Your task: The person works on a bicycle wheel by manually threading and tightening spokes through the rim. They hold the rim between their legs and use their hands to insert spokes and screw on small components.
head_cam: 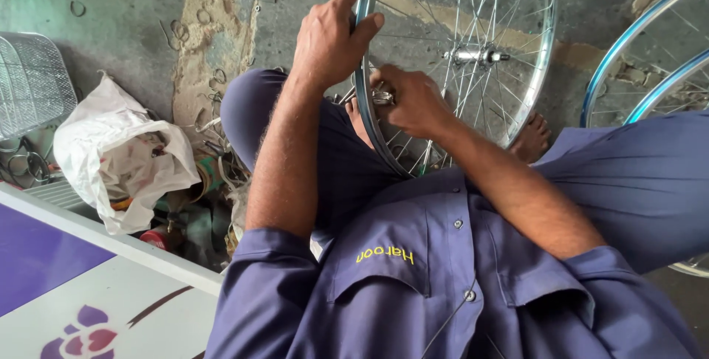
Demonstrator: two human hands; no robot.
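Note:
A silver spoked bicycle wheel (532, 71) stands upright between my knees, its hub (473, 55) at the centre. My left hand (329, 38) grips the near side of the rim from the outside, thumb over the edge. My right hand (413, 100) is inside the rim, fingers closed on a small metal tool (382, 96) held at a spoke end against the rim. My blue sleeves and trousers fill the lower part of the view, and a bare foot (533, 137) shows behind the wheel.
Two more wheel rims (628, 41) lean at the right. On the concrete floor lie a crumpled white bag (118, 152), a wire basket (33, 82), loose metal rings and scrap. A white and purple panel (88, 285) is at the lower left.

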